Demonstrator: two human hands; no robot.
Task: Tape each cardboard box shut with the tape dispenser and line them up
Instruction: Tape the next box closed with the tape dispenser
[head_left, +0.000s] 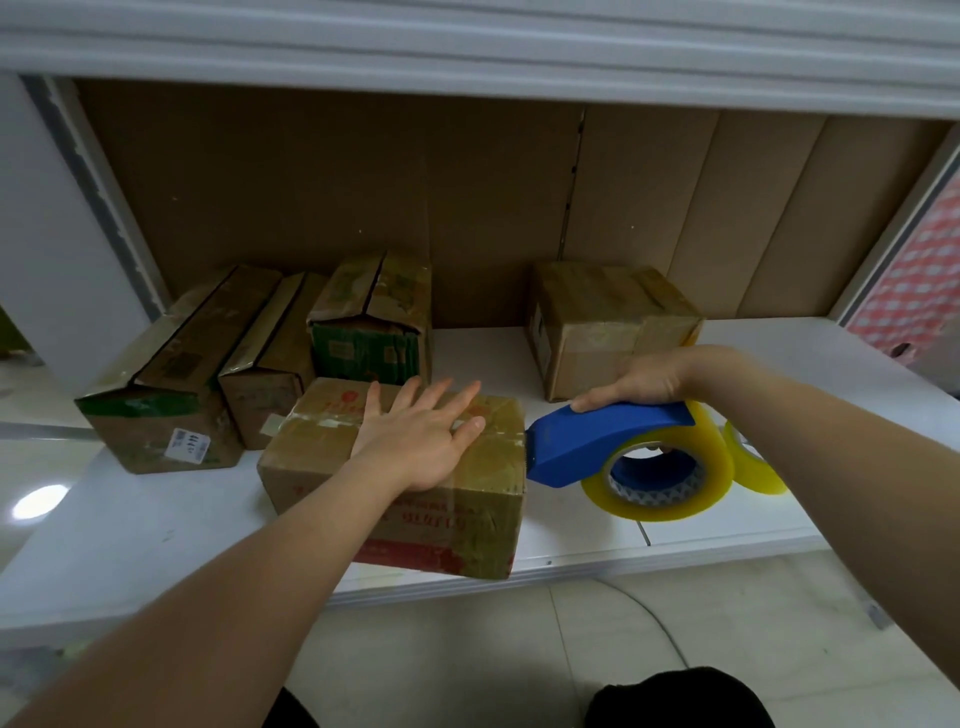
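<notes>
A cardboard box with red print (470, 514) sits at the front of the white shelf (156, 519). My left hand (421, 441) lies flat on its taped top, fingers straight and spread. Just right of the box, my right hand (649, 379) grips the blue tape dispenser (582, 441), which carries a yellowish tape roll (711, 457); its cutter end touches the box's upper right edge. Three boxes stand in a row at the back left: one long (156, 395), one narrow (270, 374), one with green print (371, 322). Another box (608, 322) stands at the back right.
A second tape roll (753, 462) lies on the shelf behind the dispenser. A brown cardboard panel (363, 197) backs the shelf, and a grey shelf edge (467, 47) hangs overhead. A red patterned cloth (919, 280) shows at the far right. A tiled floor (571, 649) lies below.
</notes>
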